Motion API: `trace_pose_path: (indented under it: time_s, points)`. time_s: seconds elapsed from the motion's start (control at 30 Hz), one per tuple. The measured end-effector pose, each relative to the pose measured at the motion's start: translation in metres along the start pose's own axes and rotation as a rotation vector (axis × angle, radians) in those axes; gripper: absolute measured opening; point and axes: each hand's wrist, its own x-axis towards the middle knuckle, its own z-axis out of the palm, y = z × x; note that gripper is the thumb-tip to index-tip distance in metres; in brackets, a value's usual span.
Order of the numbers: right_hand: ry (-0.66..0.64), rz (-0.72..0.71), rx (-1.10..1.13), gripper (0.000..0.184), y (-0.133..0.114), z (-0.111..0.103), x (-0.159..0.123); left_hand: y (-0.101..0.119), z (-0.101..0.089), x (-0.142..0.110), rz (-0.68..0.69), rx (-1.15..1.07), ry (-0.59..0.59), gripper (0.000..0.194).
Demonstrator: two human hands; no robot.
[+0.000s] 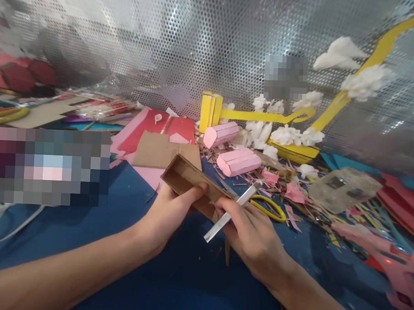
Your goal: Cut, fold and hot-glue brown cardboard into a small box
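Both bare hands work at an open brown cardboard box (pixel 188 179) above a blue tabletop (pixel 126 279), as seen from just behind the wearer. The left hand (pixel 168 208) grips its left side, thumb pressed inside the long, narrow tray shape and fingers underneath. The right hand (pixel 255 230) closes at the other end, fingertips touching the cardboard, with a slim silvery-white strip (pixel 224 219) held slantwise across its fingers.

Taking the box as the centre of a clock, yellow-handled scissors (pixel 269 208) lie at 3 o'clock, beside the right hand. Two faceted pink paper prisms (pixel 239 162) rest at 1 and 2 o'clock among paper and cardboard scraps. At 11 o'clock, a flat brown cardboard piece (pixel 159 150) overlaps red paper sheets (pixel 181 126). An upright yellow block with dark edges (pixel 210 111) stands near 12 o'clock, and a yellow strip (pixel 256 116) runs from it toward white fluffy tufts (pixel 286 134) at 2 o'clock.

Farther out, a crumpled clear plastic package (pixel 344 188) sits at 3 o'clock, and a pink glue gun (pixel 384 258) between 3 and 4. White cables (pixel 12 219) curl at 9 o'clock; a perforated silvery metal panel (pixel 198 36) backs the scene at 12.
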Motion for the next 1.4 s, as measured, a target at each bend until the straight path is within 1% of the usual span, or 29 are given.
trace_pose_path:
  time_s: [0.1, 0.23, 0.37, 0.5, 0.6, 0.77, 1.03, 1.2, 1.4]
  points:
    - [-0.005, -0.044, -0.042, 0.022, -0.0005, -0.0014, 0.0016, -0.002, -0.0015, 0.0004, 0.028, 0.051, 0.01, 0.026]
    - [0.006, -0.122, -0.088, 0.023, -0.0012, -0.0031, 0.0034, -0.0041, -0.0032, 0.0008, 0.026, 0.096, 0.019, 0.027]
    - [0.012, -0.099, -0.08, 0.023, -0.0013, -0.0028, 0.0028, -0.0023, -0.0025, 0.0001, 0.095, 0.121, -0.007, 0.021]
    - [0.0, -0.087, -0.074, 0.024, -0.0013, -0.0021, 0.0007, 0.0, -0.0021, -0.0012, 0.189, 0.22, 0.005, 0.013]
    - [-0.017, -0.096, -0.079, 0.024, -0.0016, -0.0023, 0.0002, -0.0011, -0.0037, -0.0013, 0.227, 0.284, -0.003, 0.014]
    - [0.011, -0.117, -0.116, 0.025, -0.0024, -0.0036, 0.002, -0.0033, -0.0061, -0.0009, 0.229, 0.302, -0.005, 0.016]
    - [0.015, -0.096, -0.094, 0.027, -0.0021, -0.0028, 0.0027, -0.003, -0.0058, -0.0016, 0.22, 0.26, -0.027, 0.015]
    - [0.012, -0.077, -0.082, 0.027, -0.0024, -0.0027, 0.0018, -0.004, -0.0052, -0.0006, 0.222, 0.226, -0.015, 0.016]
    - [0.006, -0.051, -0.066, 0.024, -0.0036, -0.0037, -0.0011, -0.0023, -0.0037, -0.0008, 0.216, 0.254, -0.026, 0.018]
